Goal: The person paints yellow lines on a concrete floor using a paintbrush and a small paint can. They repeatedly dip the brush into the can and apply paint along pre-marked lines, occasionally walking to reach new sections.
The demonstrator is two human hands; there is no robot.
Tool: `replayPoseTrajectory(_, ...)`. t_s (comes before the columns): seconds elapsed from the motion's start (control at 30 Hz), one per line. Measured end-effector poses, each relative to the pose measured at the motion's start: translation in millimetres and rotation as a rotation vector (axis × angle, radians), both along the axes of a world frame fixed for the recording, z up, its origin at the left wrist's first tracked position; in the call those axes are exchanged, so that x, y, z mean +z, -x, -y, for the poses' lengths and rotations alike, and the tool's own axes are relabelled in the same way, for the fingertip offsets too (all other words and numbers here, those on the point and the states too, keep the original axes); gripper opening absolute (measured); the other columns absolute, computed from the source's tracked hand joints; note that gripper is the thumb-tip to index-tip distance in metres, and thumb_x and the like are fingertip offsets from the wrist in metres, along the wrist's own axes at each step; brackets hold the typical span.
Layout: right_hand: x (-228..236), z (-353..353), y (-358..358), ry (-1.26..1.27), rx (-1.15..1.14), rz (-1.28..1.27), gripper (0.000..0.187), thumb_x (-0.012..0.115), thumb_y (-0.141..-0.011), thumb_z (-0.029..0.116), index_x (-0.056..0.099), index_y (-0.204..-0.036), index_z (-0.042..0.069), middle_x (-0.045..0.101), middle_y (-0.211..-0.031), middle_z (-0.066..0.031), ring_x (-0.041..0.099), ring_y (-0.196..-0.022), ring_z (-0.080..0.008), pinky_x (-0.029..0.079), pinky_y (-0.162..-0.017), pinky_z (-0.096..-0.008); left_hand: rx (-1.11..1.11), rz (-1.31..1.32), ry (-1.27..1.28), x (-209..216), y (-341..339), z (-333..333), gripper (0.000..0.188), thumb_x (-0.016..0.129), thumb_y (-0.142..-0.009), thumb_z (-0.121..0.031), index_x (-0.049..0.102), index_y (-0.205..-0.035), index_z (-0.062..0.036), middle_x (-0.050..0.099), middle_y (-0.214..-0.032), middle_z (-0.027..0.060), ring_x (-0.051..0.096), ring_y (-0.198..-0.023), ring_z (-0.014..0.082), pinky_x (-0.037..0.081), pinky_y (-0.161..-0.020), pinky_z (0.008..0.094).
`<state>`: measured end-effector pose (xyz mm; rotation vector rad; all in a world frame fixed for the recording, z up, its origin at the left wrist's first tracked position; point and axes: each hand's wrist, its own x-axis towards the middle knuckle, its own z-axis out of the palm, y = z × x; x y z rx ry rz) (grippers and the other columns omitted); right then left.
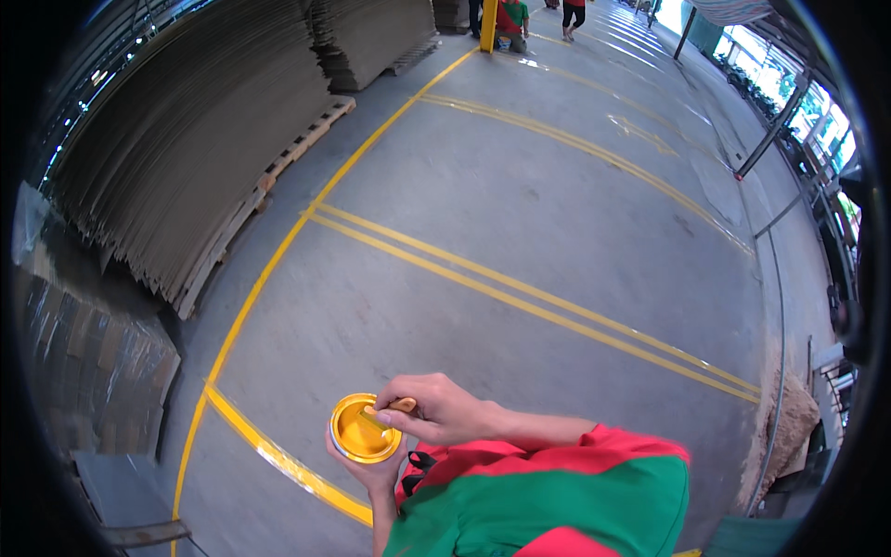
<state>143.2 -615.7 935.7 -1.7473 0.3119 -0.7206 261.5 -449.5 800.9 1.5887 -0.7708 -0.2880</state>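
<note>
My left hand (pixel 379 475) is wrapped round a small round paint can (pixel 340 414) from below and the near side. The can is open at the top and tilted toward me, with yellow paint (pixel 356 434) inside. Over its right rim, my right hand (pixel 445 408) is closed on a paintbrush (pixel 405 405) with a short yellow-orange handle. The brush's lower end points into the can; my fingers partly cover it, so I cannot tell whether its bristles touch the paint. Both hands are close together in front of my red and green clothing.
A glossy yellow floor line (pixel 288 464) runs just left of the can and meets a long yellow line (pixel 251 306). Tall stacks of cardboard sheets (pixel 195 121) on pallets (pixel 306 139) stand at left. Far ahead are a yellow post (pixel 488 26) and people (pixel 511 17). A brown heap (pixel 789 418) lies at right.
</note>
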Motion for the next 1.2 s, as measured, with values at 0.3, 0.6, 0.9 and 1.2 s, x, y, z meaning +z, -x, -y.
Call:
replayPoseTrajectory(0.3,46,16,1,0.117,0.083,0.009,0.018,0.064,-0.098,0.017,0.059,-0.106,0.001,0.064,-0.089,-0.0122,0.065,-0.067,-0.0242,0.051,-0.059,-0.0355,-0.042,-0.084,0.091,36,-4,20,0.115,0.091,-0.059,-0.009,0.018,-0.148,-0.0051,0.041,-0.140,0.0174,0.050,-0.125,0.0299,0.042,-0.108,0.0452)
replayPoseTrajectory(0.6,61,-17,9,0.172,0.052,-0.088,0.018,0.063,-0.094,0.014,0.055,-0.106,0.002,0.063,-0.095,-0.0159,0.065,-0.079,-0.0356,0.053,-0.069,-0.0432,-0.153,-0.004,0.109,36,-7,11,0.126,0.097,-0.055,-0.019,0.016,-0.150,-0.0057,0.040,-0.141,0.0177,0.050,-0.126,0.0304,0.043,-0.109,0.0462)
replayPoseTrajectory(0.9,124,-45,37,0.125,-0.126,-0.106,0.025,0.066,-0.088,0.005,0.060,-0.112,0.001,0.065,-0.100,-0.0171,0.069,-0.088,-0.0335,0.057,-0.073,-0.0410,-0.342,0.070,0.134,120,-22,13,0.125,0.099,-0.054,-0.020,0.019,-0.148,-0.0019,0.044,-0.139,0.0181,0.052,-0.126,0.0318,0.044,-0.108,0.0465)
replayPoseTrajectory(1.2,197,-46,87,0.252,-0.243,-0.043,0.024,0.067,-0.086,-0.002,0.063,-0.110,0.000,0.068,-0.107,-0.0175,0.070,-0.095,-0.0329,0.057,-0.080,-0.0384,-0.356,0.313,0.168,187,10,15,0.122,0.099,-0.057,-0.028,0.023,-0.148,-0.0004,0.041,-0.145,0.0224,0.045,-0.135,0.0358,0.036,-0.115,0.0465)
